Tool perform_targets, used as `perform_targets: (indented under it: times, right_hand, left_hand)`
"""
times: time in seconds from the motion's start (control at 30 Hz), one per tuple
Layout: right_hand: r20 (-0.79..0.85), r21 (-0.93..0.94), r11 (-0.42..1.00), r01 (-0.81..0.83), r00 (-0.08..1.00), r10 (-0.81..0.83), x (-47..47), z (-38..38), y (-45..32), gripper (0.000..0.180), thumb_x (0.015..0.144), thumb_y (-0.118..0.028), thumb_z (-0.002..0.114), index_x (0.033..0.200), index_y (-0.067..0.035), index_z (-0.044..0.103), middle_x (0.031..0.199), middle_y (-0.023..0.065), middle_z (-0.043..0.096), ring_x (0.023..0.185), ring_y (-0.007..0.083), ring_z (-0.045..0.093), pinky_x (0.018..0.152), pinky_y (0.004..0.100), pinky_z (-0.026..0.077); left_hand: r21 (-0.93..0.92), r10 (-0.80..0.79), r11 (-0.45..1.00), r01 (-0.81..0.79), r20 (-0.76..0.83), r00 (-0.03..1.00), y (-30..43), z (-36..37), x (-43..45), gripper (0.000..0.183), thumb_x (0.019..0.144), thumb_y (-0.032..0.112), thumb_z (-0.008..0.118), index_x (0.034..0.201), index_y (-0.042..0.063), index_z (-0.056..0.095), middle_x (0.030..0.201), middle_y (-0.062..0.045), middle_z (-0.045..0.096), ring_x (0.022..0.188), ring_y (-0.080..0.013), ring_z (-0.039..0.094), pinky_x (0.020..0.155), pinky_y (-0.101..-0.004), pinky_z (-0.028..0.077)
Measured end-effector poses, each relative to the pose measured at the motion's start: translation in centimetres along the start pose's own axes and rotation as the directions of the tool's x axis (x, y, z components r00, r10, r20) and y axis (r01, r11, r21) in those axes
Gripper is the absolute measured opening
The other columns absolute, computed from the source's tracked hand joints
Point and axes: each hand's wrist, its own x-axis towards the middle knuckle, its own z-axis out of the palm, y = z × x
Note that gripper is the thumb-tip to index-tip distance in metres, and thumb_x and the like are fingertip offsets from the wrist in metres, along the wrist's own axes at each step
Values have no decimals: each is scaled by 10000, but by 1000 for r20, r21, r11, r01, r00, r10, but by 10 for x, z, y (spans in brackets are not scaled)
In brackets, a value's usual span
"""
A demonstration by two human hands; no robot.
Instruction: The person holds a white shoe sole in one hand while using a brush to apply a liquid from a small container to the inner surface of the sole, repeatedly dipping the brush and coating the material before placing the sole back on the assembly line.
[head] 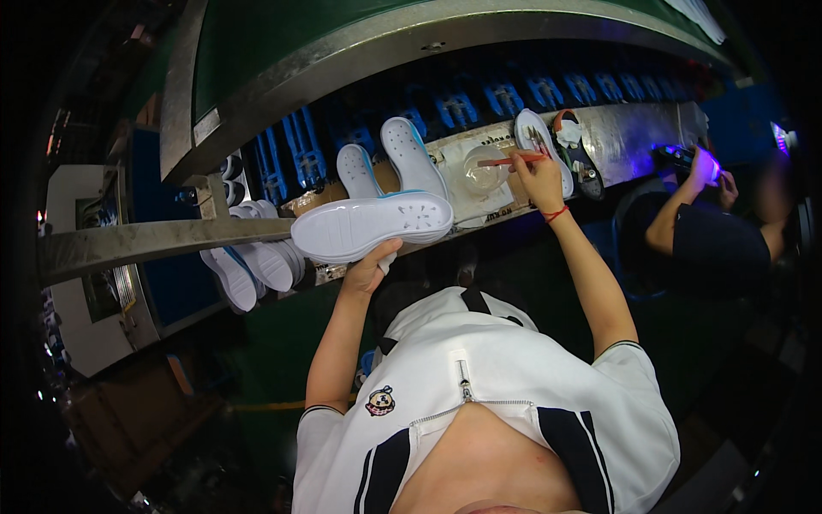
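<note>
My left hand [368, 266] grips a white shoe sole [372, 225] near its middle edge, with something white, perhaps cloth, showing by the palm. Holes mark the sole's right end. An orange-red stick-like tool [510, 160], possibly a brush, is pinched in my right hand [538, 180]. Its tip points left over a clear round plastic container [483, 172] on a white sheet [467, 209]. Behind the held sole, two more white soles with blue edges, one taller [411, 151] and one shorter [358, 170], lean on the bench.
Another sole [544, 151] bearing thin brushes lies right of the container, beside a dark sole-shaped piece [585, 160]. Stacked white soles [263, 263] stand at left by a metal bar [160, 244]. Blue racks [456, 106] line the back. A co-worker's hands [709, 170] are at right under violet light.
</note>
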Motion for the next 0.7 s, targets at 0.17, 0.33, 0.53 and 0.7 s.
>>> perform_targets:
  times: [0.17,0.33,0.53,0.7]
  right_hand:
    - [82,-5,999,-49,995,50,-7,-18,15,201,859,-181,582,880,-16,694,689,80,682,636,186,656,609,288,485]
    - [-27,482,875,-33,998,52,-10,-55,-30,216,887,-142,565,900,40,682,725,66,680,725,92,613,655,209,443]
    - [139,716,698,-8,982,-131,-25,-46,-104,202,898,-123,557,956,45,654,804,103,680,764,138,628,745,257,460]
    - [125,630,758,172,940,-317,-15,-26,-116,202,895,-146,564,972,12,662,833,86,686,820,161,639,774,274,479]
  left_hand:
    - [100,65,993,-67,28,998,3,22,8,540,736,-48,683,1229,51,488,1148,-67,563,1102,-183,529,968,-321,428]
    - [148,184,971,-190,49,982,9,40,9,592,733,-51,686,1267,56,454,1197,-72,536,1138,-191,504,994,-336,401]
    - [206,279,933,-294,96,955,5,51,17,600,729,-50,688,1271,52,451,1215,-73,523,1139,-190,502,979,-329,413]
    - [212,286,929,-303,109,952,6,55,20,641,723,-51,696,1288,54,414,1218,-76,510,1132,-191,502,963,-329,427]
